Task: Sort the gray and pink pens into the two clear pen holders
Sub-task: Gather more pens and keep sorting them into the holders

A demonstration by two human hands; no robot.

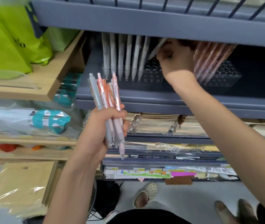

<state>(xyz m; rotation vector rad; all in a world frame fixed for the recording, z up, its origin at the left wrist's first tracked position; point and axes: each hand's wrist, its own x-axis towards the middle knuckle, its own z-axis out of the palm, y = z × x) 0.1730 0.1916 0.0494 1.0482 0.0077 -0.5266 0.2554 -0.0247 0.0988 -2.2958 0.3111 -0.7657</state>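
My left hand (pixel 106 125) grips a bundle of gray and pink pens (pixel 107 97), upright in front of the shelf. My right hand (pixel 175 59) reaches into the gray shelf and pinches a single gray pen (pixel 156 47), tilted, above the left clear pen holder (pixel 152 76). Several gray pens (pixel 128 55) stand in a row in that holder. The right clear pen holder (pixel 223 75) carries several pink pens (pixel 209 59) leaning left, partly hidden behind my right hand.
The upper shelf edge (pixel 144 25) hangs low over the holders. Green bags (pixel 7 42) sit on a wooden shelf (pixel 36 92) at left. Lower shelves hold wrapped notebooks (pixel 160 125) and stickers (pixel 160 172). Feet in shoes (pixel 146 194) stand on the floor below.
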